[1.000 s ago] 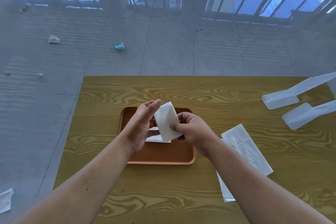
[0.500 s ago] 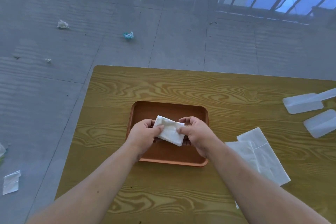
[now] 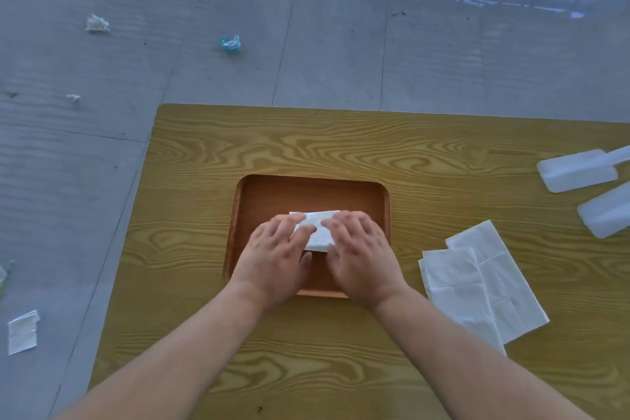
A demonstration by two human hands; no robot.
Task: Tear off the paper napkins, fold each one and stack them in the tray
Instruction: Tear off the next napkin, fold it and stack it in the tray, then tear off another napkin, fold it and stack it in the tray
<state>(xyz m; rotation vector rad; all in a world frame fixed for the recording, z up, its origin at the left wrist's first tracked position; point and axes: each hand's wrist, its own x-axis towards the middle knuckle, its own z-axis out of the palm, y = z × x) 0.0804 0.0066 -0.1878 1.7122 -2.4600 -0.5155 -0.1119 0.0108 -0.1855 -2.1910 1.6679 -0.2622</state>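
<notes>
A brown rectangular tray sits in the middle of the wooden table. A small stack of folded white napkins lies inside it. My left hand and my right hand rest palm down on the stack, fingers spread flat over its left and right sides. Only the stack's middle and far edge show between the hands. To the right of the tray, a strip of unfolded white napkins lies flat on the table.
Two white plastic pieces lie at the table's right edge. The table's left edge and far edge drop to a grey tiled floor with crumpled paper scraps and a flat napkin piece.
Both hands brought the folded napkin down from above the tray onto the stack. They went from pinching it to lying flat on it.
</notes>
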